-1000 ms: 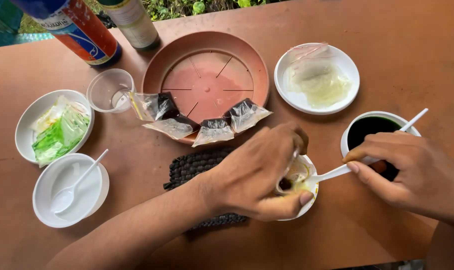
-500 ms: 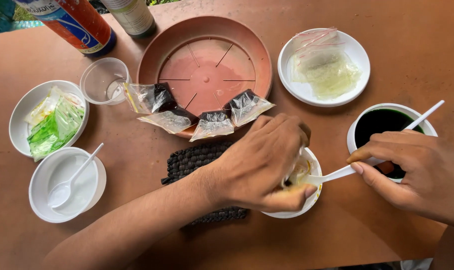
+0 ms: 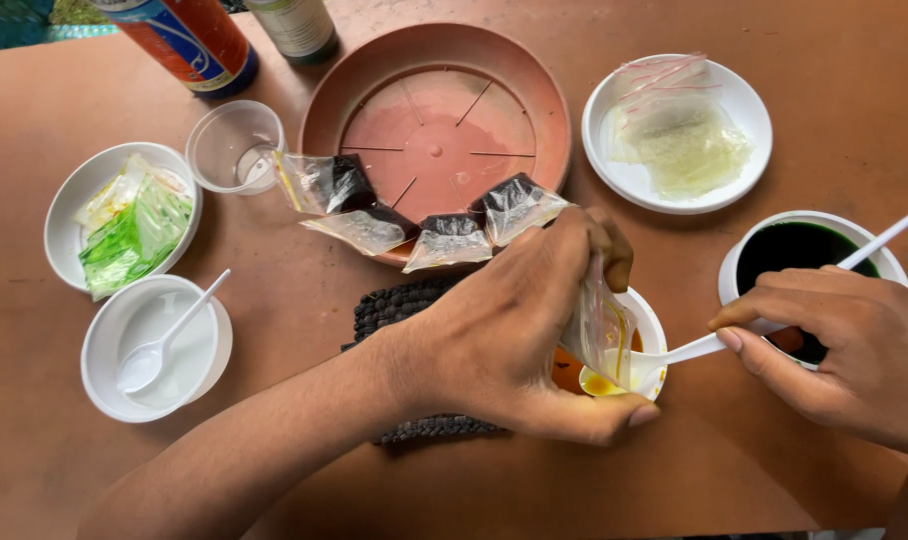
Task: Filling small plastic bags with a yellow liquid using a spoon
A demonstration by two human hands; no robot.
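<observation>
Head view: my left hand pinches a small clear bag open over the white cup of orange liquid at the worktop's near middle. My right hand grips a white spoon, bowl in that cup, beside the dark-liquid cup.

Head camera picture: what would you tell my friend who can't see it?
The left hand holds a small clear plastic bag open over a white bowl of orange liquid, while the right hand spoons liquid in with a white plastic spoon.
</observation>
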